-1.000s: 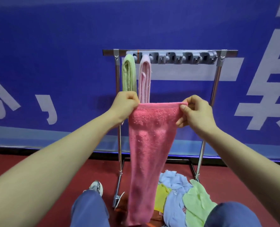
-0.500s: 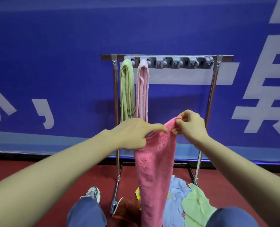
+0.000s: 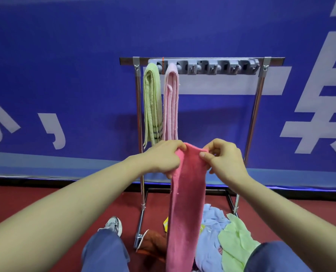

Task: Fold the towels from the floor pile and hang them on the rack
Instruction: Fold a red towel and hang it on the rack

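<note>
- Gripping the top edge of the pink towel (image 3: pixel 186 203), the left hand (image 3: pixel 163 158) has its fingers curled round the left side of that edge. The hold is high, I think so that the cloth hangs straight and its long sides meet.
- Two towels hang at the left end of the rack (image 3: pixel 202 60): a green towel (image 3: pixel 152 103) and, just beside it, a pale towel (image 3: pixel 171 103). Each is folded to a narrow strip, probably so that it takes only one holder.
- The pink towel, one only, hangs between the two hands in front of the rack, and its lower end comes down before the pile.
- The right hand (image 3: pixel 224 160) pinches the right side of the same edge with thumb and fingers, near the left hand. The fold looks almost finished; the hanging is not yet done.
- The grey holders (image 3: pixel 218 67) to the right of the pale towel are free. I cannot count them surely.
- The pile (image 3: pixel 212 228) lies on the floor (image 3: pixel 45 203) at the foot of the rack, with at least four pieces: blue, green, yellow and brown.
</note>
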Demonstrator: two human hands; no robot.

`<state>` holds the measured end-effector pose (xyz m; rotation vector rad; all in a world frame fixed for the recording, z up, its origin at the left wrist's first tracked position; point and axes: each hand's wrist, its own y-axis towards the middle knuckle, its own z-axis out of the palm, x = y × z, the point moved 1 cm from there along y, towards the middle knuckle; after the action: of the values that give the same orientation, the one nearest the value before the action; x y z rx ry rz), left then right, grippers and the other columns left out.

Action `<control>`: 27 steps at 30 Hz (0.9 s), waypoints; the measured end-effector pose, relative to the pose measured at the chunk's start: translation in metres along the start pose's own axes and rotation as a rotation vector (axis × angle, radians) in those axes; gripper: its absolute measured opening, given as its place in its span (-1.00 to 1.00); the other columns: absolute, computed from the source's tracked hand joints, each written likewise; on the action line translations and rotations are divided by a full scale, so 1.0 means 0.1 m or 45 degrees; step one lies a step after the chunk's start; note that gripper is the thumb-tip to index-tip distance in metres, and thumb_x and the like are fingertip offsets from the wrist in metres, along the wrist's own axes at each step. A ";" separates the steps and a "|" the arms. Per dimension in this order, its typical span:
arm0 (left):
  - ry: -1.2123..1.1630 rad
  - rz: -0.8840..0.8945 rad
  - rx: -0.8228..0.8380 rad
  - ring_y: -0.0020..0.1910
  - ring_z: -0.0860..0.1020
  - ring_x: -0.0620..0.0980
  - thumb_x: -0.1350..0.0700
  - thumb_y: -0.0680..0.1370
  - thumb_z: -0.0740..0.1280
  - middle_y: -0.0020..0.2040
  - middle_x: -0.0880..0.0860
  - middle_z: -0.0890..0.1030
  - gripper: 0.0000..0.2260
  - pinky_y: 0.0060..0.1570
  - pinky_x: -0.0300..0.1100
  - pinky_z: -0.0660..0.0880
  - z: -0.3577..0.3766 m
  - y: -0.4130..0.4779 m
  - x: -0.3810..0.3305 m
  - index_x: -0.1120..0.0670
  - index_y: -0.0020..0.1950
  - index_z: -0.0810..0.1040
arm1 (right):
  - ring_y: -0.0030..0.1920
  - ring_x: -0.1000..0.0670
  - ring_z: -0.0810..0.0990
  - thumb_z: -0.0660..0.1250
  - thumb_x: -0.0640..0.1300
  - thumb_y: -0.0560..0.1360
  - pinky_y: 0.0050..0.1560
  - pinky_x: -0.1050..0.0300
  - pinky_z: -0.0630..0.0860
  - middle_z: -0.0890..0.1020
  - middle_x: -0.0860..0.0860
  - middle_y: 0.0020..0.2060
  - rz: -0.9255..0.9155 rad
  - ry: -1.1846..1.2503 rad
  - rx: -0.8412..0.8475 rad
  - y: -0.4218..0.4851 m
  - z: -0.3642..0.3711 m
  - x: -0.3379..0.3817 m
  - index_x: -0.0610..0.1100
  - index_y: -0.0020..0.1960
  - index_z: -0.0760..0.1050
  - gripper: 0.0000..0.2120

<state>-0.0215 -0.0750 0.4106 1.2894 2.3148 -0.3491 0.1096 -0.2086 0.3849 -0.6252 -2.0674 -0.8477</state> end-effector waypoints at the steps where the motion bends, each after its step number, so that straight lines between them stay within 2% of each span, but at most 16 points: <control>1: -0.125 -0.020 0.028 -0.35 0.67 0.15 0.43 0.35 0.14 -0.29 0.07 0.52 -0.43 -0.19 0.11 0.67 0.03 0.00 -0.02 0.00 0.26 0.51 | -0.37 -0.03 0.66 0.47 -0.21 0.43 -0.32 0.02 0.60 0.65 0.02 -0.41 -0.021 -0.016 0.004 -0.06 0.05 0.00 -0.06 -0.25 0.56 -0.86; 3: -0.330 -0.061 0.083 -0.36 0.63 0.24 0.48 0.39 0.11 -0.28 0.14 0.50 -0.50 -0.13 0.27 0.64 0.08 -0.01 -0.05 0.05 0.17 0.51 | -0.31 -0.04 0.65 0.49 -0.16 0.40 -0.24 -0.05 0.61 0.64 0.07 -0.40 -0.049 -0.013 0.033 -0.15 0.16 0.01 -0.04 -0.27 0.56 -0.86; 4: -0.387 -0.074 0.112 -0.34 0.62 0.25 0.49 0.38 0.13 -0.26 0.17 0.51 -0.53 -0.11 0.27 0.63 0.10 -0.01 -0.06 0.07 0.14 0.51 | -0.30 -0.04 0.64 0.49 -0.16 0.40 -0.22 -0.07 0.61 0.64 0.07 -0.40 -0.060 -0.003 0.047 -0.19 0.21 0.03 -0.04 -0.27 0.56 -0.87; 6: -0.446 -0.082 0.176 -0.31 0.64 0.26 0.45 0.29 0.19 -0.21 0.24 0.56 -0.52 -0.21 0.12 0.60 0.12 -0.02 -0.07 0.15 0.16 0.50 | -0.31 -0.04 0.62 0.47 -0.17 0.39 -0.22 -0.04 0.59 0.64 0.04 -0.39 -0.089 0.007 0.058 -0.25 0.29 0.06 -0.07 -0.26 0.55 -0.88; 8: -0.450 -0.068 0.250 -0.30 0.64 0.23 0.41 0.21 0.22 -0.18 0.31 0.59 -0.42 -0.26 -0.01 0.57 0.11 -0.02 -0.04 0.19 0.23 0.48 | -0.33 -0.01 0.58 0.46 -0.21 0.38 -0.22 0.01 0.58 0.64 0.03 -0.39 -0.100 0.024 0.063 -0.30 0.34 0.09 -0.06 -0.26 0.55 -0.89; 11: -0.455 -0.043 0.314 -0.29 0.65 0.17 0.52 0.39 0.22 0.01 0.46 0.60 -0.49 -0.21 -0.02 0.60 0.07 -0.07 -0.01 0.24 0.31 0.42 | -0.33 0.00 0.59 0.46 -0.19 0.39 -0.20 -0.03 0.59 0.64 0.04 -0.39 -0.093 0.053 0.087 -0.32 0.36 0.08 -0.06 -0.25 0.57 -0.91; 15: -0.461 -0.035 0.322 -0.20 0.65 0.19 0.54 0.46 0.18 -0.06 0.28 0.65 -0.51 -0.07 0.06 0.59 0.03 -0.09 0.07 0.25 0.35 0.40 | -0.27 -0.07 0.66 0.43 -0.10 0.40 -0.14 -0.11 0.62 0.69 0.03 -0.34 -0.078 0.169 0.196 -0.35 0.36 0.11 -0.03 -0.18 0.63 -0.98; 16: -0.450 -0.034 0.321 -0.18 0.65 0.19 0.54 0.46 0.19 -0.07 0.24 0.66 -0.50 -0.05 0.07 0.59 0.02 -0.09 0.09 0.23 0.36 0.39 | -0.26 -0.10 0.66 0.37 -0.11 0.36 -0.13 -0.12 0.63 0.69 0.02 -0.33 -0.060 0.198 0.208 -0.35 0.35 0.14 -0.02 -0.17 0.65 -0.91; 19: -0.441 -0.021 0.307 -0.17 0.66 0.16 0.53 0.46 0.21 -0.05 0.23 0.68 -0.46 -0.06 0.03 0.60 0.02 -0.09 0.11 0.19 0.40 0.39 | -0.27 -0.11 0.65 0.24 -0.32 0.34 -0.11 -0.15 0.63 0.69 0.03 -0.35 -0.042 0.234 0.223 -0.35 0.34 0.17 0.01 -0.17 0.67 -0.68; 21: -0.452 -0.005 0.293 -0.20 0.66 0.13 0.49 0.42 0.25 0.00 0.30 0.68 -0.47 -0.11 0.00 0.60 0.01 -0.10 0.10 0.17 0.36 0.43 | -0.31 -0.02 0.62 0.20 -0.43 0.35 -0.11 -0.08 0.64 0.67 0.09 -0.40 -0.051 0.237 0.227 -0.34 0.33 0.16 0.02 -0.16 0.69 -0.57; 24: -0.465 0.002 0.280 -0.22 0.66 0.12 0.27 0.32 0.30 -0.03 0.30 0.67 -0.52 -0.15 0.01 0.61 0.03 -0.11 0.06 0.20 0.26 0.50 | -0.39 0.11 0.58 0.18 -0.49 0.33 -0.19 0.13 0.62 0.63 0.09 -0.46 -0.056 0.260 0.252 -0.34 0.32 0.18 -0.12 -0.14 0.72 -0.57; 27: -0.394 0.019 0.244 -0.23 0.68 0.17 0.19 0.31 0.31 -0.06 0.27 0.67 -0.58 -0.10 0.13 0.63 0.06 -0.09 0.07 0.17 0.17 0.53 | -0.38 0.06 0.58 0.13 -0.51 0.30 -0.15 0.05 0.65 0.65 -0.05 -0.43 -0.042 0.300 0.275 -0.32 0.33 0.15 -0.14 -0.13 0.72 -0.53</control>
<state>-0.0309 -0.0773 0.4021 1.2394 2.0485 -0.7270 0.0634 -0.2029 0.3701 -0.3566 -1.9246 -0.6697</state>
